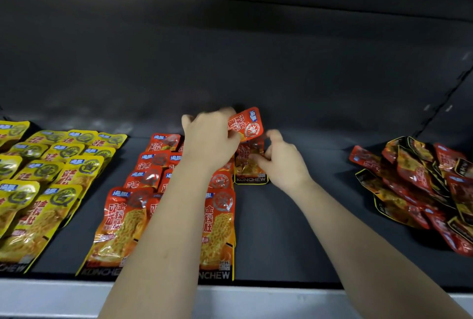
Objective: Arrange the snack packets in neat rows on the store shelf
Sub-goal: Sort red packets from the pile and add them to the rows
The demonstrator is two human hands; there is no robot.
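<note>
1. Grip, left hand: curled tight round the lower corner of a raised red packet, above the back of the shelf.
2. Grip, right hand: narrow, pinching the right edge of a flat red packet, just right of the red rows.
3. Heading, raised packet: logo end up and rightward, long axis slanted. Flat packet: lengthwise front to back.
4. Count: one raised, one flat; red rows partly hidden by the left arm; yellow rows at left; loose red heap at right, too tangled to count.

On the shelf: left rows; centre rows; loose heap far right
</note>
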